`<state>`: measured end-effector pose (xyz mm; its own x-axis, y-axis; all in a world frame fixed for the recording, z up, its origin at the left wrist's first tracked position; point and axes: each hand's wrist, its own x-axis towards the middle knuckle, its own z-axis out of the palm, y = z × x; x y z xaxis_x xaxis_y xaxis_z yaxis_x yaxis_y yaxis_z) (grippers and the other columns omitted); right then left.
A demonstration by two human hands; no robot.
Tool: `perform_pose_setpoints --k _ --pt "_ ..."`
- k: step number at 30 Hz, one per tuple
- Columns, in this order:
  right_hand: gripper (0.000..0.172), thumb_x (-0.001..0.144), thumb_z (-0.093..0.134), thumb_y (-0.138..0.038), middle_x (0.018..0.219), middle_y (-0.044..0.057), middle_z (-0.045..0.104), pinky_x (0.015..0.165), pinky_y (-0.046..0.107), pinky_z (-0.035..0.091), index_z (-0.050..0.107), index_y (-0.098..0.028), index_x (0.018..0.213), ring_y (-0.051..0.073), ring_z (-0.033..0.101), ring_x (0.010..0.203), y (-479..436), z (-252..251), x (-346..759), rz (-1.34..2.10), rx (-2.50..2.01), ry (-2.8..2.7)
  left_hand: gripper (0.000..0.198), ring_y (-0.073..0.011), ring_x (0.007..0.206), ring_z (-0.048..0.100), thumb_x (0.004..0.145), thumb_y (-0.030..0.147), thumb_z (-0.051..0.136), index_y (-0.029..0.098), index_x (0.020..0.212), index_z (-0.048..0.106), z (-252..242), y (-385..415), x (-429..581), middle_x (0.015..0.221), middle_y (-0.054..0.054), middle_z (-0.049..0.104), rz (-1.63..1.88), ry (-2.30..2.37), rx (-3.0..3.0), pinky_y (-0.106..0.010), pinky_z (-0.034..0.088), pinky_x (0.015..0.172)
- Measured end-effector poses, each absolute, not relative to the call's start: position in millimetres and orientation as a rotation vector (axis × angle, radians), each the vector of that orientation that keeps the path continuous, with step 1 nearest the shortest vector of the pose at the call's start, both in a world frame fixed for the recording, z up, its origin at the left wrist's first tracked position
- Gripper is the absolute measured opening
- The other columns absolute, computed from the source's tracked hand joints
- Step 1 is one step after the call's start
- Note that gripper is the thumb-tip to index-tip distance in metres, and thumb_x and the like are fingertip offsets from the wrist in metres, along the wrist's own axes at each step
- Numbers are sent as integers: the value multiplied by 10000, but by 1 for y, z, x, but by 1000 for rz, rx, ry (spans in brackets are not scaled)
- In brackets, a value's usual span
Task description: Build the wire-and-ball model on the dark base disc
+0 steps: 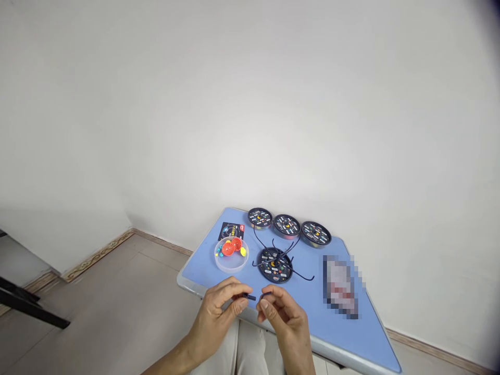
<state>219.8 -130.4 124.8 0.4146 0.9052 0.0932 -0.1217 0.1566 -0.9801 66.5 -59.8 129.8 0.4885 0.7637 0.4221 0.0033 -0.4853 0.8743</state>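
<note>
My left hand [215, 315] pinches a short dark rod [252, 298] between thumb and fingers, its end pointing right. Opposite it, my right hand [288, 324] grips a small dark curved piece [266, 294] in its fingertips. A narrow gap separates the two pieces. Both hands are over the near edge of the blue table [304, 307]. Just beyond them lies a round black disc [269, 273] printed with coloured planets. Several thin black bent arms [302, 275] spread out from its middle.
A clear round tub [231, 266] holds red half shells [228, 249] and small blue and yellow pieces. Behind it lies a black printed card [230, 229]. Three round tins [287, 226] line the back by the wall. A pixelated item [340, 286] is at right.
</note>
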Motion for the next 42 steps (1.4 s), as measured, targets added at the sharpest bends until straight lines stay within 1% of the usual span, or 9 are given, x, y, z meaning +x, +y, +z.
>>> perform_pose_setpoints --k 4,8,14,26,33,37,39,42 --pt "286 756 728 -465 630 20 674 593 309 541 685 -191 822 173 621 541 -128 125 221 934 -1161 -842 169 -155 725 606 890 285 620 244 995 746 128 -62 65 850 -30 670 1059 649 1755 -253 505 697" --pt "298 745 736 -475 654 23 682 608 292 526 682 -188 808 166 626 559 -128 124 221 903 -1179 -820 163 -139 680 582 876 288 632 241 977 751 130 -64 65 836 -24 658 1053 641 1684 -242 499 661" --pt "289 739 740 -482 626 -1 638 627 255 485 682 -200 763 149 592 603 -131 121 223 809 -1217 -805 148 -136 671 566 871 293 644 231 947 754 131 -68 66 786 -18 636 1068 610 1674 -234 489 642" --pt "268 785 713 -458 652 -14 598 651 247 445 645 -204 734 141 546 637 -132 120 224 814 -1168 -782 126 -155 736 631 888 255 640 235 956 745 135 -69 72 807 -25 692 1147 631 1895 -226 493 664" --pt "232 775 732 -415 688 -28 581 640 228 427 628 -215 720 121 526 633 -136 124 220 774 -1121 -748 153 -143 759 639 900 218 621 254 986 742 135 -68 72 843 -18 686 1176 610 1918 -210 500 681" --pt "207 741 762 -390 692 -36 575 618 223 423 640 -224 730 111 509 613 -136 128 215 731 -1100 -679 197 -125 700 615 889 205 624 276 1032 741 136 -69 74 833 -7 667 1164 610 1875 -200 504 644" --pt "203 723 775 -391 699 -34 575 607 228 431 670 -228 783 113 510 608 -136 129 213 727 -1080 -653 215 -128 709 616 878 195 630 277 1045 738 137 -70 74 822 -3 659 1165 608 1841 -204 514 657" --pt "236 711 783 -404 668 -28 576 601 240 443 709 -224 845 124 519 603 -137 128 212 719 -1080 -639 197 -137 742 622 855 187 651 267 1011 742 139 -71 75 817 -2 654 1168 619 1774 -215 524 696"
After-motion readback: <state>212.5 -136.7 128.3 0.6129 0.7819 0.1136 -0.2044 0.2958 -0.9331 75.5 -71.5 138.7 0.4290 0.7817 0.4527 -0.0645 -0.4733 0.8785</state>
